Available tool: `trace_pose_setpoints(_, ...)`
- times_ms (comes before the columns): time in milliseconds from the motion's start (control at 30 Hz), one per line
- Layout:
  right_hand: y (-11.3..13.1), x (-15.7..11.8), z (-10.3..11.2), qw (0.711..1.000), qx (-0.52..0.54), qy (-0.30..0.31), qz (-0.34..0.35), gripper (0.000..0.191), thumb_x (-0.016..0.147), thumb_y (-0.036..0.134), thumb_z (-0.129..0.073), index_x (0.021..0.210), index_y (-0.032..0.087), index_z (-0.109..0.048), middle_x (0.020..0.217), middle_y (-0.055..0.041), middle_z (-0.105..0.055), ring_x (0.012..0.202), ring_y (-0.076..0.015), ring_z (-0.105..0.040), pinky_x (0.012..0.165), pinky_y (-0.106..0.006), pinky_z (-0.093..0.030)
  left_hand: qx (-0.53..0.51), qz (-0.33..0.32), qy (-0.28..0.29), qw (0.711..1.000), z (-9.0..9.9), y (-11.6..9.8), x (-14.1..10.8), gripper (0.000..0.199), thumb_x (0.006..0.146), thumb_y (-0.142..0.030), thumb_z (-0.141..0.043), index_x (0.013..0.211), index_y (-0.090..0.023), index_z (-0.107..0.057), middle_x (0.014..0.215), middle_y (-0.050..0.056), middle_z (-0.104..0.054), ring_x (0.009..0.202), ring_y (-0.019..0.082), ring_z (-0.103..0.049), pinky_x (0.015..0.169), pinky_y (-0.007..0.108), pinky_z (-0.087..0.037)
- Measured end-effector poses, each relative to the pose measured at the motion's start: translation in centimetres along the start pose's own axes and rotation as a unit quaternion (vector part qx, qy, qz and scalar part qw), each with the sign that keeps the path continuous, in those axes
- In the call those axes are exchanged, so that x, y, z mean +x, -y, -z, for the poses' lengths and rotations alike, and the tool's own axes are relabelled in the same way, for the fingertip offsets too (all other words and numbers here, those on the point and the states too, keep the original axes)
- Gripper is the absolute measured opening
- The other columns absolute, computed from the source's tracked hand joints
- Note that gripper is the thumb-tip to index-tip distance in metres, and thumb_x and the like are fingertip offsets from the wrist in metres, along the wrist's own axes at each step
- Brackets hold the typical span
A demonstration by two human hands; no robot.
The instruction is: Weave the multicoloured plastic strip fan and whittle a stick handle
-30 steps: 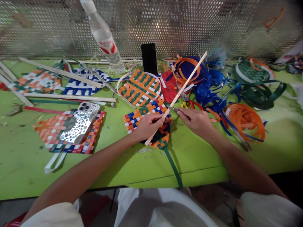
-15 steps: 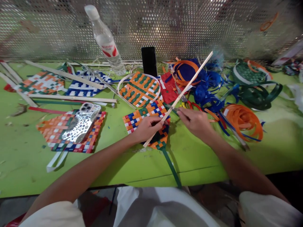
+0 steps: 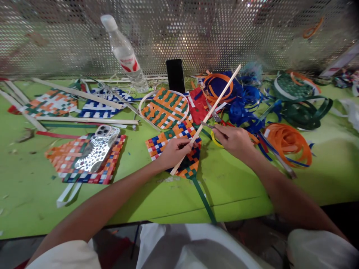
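My left hand (image 3: 176, 152) is closed around the lower part of a pale wooden stick (image 3: 217, 102), which slants up to the right. Beneath that hand lies a woven piece (image 3: 182, 130) of orange, blue, white and green strips, with a green strip (image 3: 204, 200) trailing toward the table's front edge. In my right hand (image 3: 232, 140) is a small knife (image 3: 206, 125); its thin grey blade meets the stick just above my left hand. My fingers cover the knife's handle.
Left lies a woven piece (image 3: 61, 157) carrying a patterned phone (image 3: 98, 149). A bottle (image 3: 126, 56) and a black phone (image 3: 175, 76) stand behind. Coiled orange strips (image 3: 288, 145), blue strips (image 3: 246, 108) and red-handled scissors (image 3: 214, 112) lie right. Perforated metal (image 3: 224, 33) backs the table (image 3: 134, 201).
My right hand has shifted slightly right and down, with the knife still at the stick. The stick's upper end has swung a little left and down. My left hand keeps its hold.
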State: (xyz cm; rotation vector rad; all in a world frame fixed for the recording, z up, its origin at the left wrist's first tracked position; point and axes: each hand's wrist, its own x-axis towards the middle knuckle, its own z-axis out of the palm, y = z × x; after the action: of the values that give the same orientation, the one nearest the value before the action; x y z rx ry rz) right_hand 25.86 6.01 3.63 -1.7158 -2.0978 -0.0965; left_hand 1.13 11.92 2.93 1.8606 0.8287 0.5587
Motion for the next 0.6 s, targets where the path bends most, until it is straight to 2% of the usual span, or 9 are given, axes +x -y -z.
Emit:
trace_pose_setpoints(167,0.25,0.12,0.07,0.998,0.035,0.041,0.027,0.04,0.108,0.041,-0.046,0.117,0.022,-0.079,0.096,-0.0061,-0.082,0.072,-0.0175,-0.072,0.059,-0.028,-0.045,0.002,0.002,0.003,1.0,0.04,-0.06,0.04,0.033,0.093,-0.036,-0.05,0.07,-0.016,-0.06,0.065,-0.001,-0.053,0.06,0.011,-0.045,0.057,0.024,-0.033)
trace_pose_setpoints(333,0.0,0.17,0.02,1.0,0.023,0.017,-0.008,0.041,0.107,0.042,-0.046,0.112,0.019,-0.08,0.088,-0.0073,-0.08,0.068,-0.0182,-0.07,0.058,-0.029,-0.042,-0.002,0.014,-0.003,1.0,-0.08,0.07,-0.05,0.03,0.092,-0.034,-0.049,0.073,-0.016,-0.063,0.066,-0.001,-0.056,0.06,0.011,-0.046,0.056,0.024,-0.033)
trace_pose_setpoints(467,0.47,-0.04,-0.06,0.997,0.056,0.046,0.017,0.04,0.108,0.042,-0.046,0.114,0.021,-0.079,0.095,-0.006,-0.082,0.072,-0.0171,-0.072,0.06,-0.028,-0.044,0.005,-0.001,0.0,1.0,-0.17,0.13,-0.05,0.032,0.093,-0.036,-0.05,0.073,-0.015,-0.064,0.067,0.0,-0.057,0.062,0.012,-0.048,0.058,0.024,-0.034)
trace_pose_setpoints(600,0.59,0.01,0.04,0.998,0.039,0.043,0.018,0.038,0.107,0.041,-0.048,0.111,0.022,-0.081,0.097,-0.0052,-0.082,0.074,-0.0176,-0.073,0.059,-0.028,-0.043,0.02,-0.004,-0.004,1.0,-0.19,0.11,0.11,0.032,0.094,-0.034,-0.05,0.071,-0.016,-0.061,0.067,0.0,-0.056,0.063,0.012,-0.048,0.059,0.024,-0.034)
